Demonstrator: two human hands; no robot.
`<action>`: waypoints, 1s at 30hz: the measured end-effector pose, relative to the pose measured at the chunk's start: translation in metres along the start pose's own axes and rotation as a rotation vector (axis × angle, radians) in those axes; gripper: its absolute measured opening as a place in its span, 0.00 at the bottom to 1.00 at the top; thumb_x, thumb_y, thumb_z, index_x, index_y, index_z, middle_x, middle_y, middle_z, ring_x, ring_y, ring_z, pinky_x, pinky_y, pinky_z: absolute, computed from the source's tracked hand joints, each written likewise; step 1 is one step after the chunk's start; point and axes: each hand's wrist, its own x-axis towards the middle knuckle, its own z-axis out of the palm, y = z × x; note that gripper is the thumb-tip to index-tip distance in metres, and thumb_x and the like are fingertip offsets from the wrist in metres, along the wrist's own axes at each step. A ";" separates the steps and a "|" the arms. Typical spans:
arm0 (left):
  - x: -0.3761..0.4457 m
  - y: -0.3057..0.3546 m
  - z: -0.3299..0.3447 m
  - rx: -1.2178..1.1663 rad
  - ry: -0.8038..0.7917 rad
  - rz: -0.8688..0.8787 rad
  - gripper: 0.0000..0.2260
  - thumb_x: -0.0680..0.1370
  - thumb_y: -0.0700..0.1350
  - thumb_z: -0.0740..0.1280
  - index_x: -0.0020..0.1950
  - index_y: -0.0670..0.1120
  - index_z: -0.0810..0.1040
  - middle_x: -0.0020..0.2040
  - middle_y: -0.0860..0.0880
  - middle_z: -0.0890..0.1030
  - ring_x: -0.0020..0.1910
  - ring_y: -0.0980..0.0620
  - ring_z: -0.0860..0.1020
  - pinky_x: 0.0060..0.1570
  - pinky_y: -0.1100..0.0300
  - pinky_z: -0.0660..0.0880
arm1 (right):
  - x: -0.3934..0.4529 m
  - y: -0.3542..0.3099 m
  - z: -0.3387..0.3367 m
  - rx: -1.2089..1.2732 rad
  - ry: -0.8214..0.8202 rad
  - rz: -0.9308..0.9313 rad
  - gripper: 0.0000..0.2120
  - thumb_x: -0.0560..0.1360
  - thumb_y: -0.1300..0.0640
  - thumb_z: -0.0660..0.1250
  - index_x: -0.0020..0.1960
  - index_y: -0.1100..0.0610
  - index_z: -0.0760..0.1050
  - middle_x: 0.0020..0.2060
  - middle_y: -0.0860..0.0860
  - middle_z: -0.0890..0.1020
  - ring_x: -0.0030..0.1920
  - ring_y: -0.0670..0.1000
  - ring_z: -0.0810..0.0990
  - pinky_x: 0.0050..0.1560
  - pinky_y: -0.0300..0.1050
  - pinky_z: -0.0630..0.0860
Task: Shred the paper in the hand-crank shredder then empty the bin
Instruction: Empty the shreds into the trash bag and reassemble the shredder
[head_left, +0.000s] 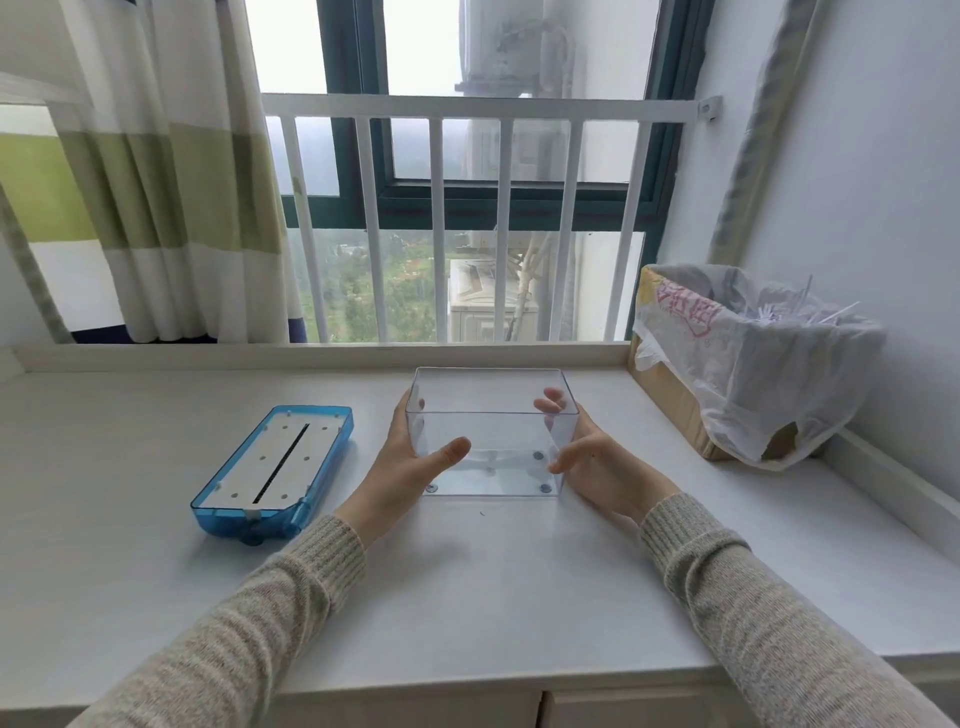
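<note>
The clear plastic shredder bin (493, 389) stands upright on the white counter, with nothing visible inside. My left hand (410, 467) grips its left side, thumb across the front wall and fingers behind. My right hand (592, 462) lies against the right side, fingers reaching round the back corner and thumb near the front wall. The blue shredder top (275, 467) lies upside down on the counter to the left, its white underside and dark cutter slot facing up. No whole sheet of paper is in view.
A cardboard box lined with a translucent plastic bag (748, 364) stands at the back right and holds white paper shreds (779, 317). White window bars (467, 218) run behind the counter (467, 597). A striped curtain (171, 182) hangs at the left.
</note>
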 end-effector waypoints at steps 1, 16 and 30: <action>-0.001 0.000 0.000 -0.002 -0.001 -0.001 0.54 0.58 0.70 0.74 0.76 0.64 0.46 0.78 0.56 0.53 0.77 0.52 0.53 0.72 0.46 0.59 | -0.001 -0.001 0.001 -0.003 0.003 0.000 0.44 0.54 0.75 0.62 0.67 0.48 0.64 0.71 0.50 0.64 0.75 0.48 0.54 0.72 0.50 0.58; -0.011 0.009 -0.005 0.040 0.009 -0.093 0.54 0.63 0.68 0.73 0.78 0.51 0.48 0.79 0.53 0.53 0.75 0.54 0.58 0.72 0.54 0.58 | -0.019 -0.012 -0.007 -0.282 -0.043 0.102 0.58 0.64 0.61 0.78 0.76 0.37 0.40 0.78 0.42 0.42 0.77 0.47 0.46 0.77 0.53 0.49; -0.041 0.017 -0.010 0.099 0.192 -0.244 0.24 0.73 0.56 0.71 0.60 0.45 0.66 0.55 0.48 0.73 0.52 0.49 0.77 0.59 0.48 0.75 | -0.058 -0.017 0.006 -0.683 0.300 0.080 0.14 0.70 0.51 0.75 0.42 0.60 0.74 0.35 0.54 0.78 0.35 0.50 0.77 0.36 0.42 0.75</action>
